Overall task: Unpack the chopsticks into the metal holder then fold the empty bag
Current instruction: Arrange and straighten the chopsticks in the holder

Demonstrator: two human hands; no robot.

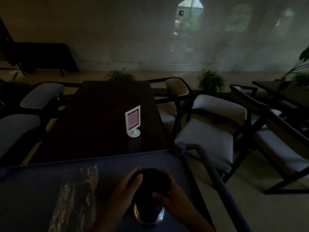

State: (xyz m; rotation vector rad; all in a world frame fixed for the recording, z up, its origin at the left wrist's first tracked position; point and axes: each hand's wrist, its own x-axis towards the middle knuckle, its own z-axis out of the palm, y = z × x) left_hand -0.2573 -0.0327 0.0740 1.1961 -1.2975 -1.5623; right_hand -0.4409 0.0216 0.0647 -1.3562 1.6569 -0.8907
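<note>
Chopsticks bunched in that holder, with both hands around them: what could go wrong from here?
1. The chopsticks stand tall out of the metal holder. If the left hand and right hand let go unevenly, it might tip or sticks could spill.
2. The plastic bag lies loose on the blue cart top and may slide when folded.
3. The light is dim, so a dropped dark stick would be hard to spot.

Bundled chopsticks (150,183) mostly hide the metal holder (137,214).
</note>
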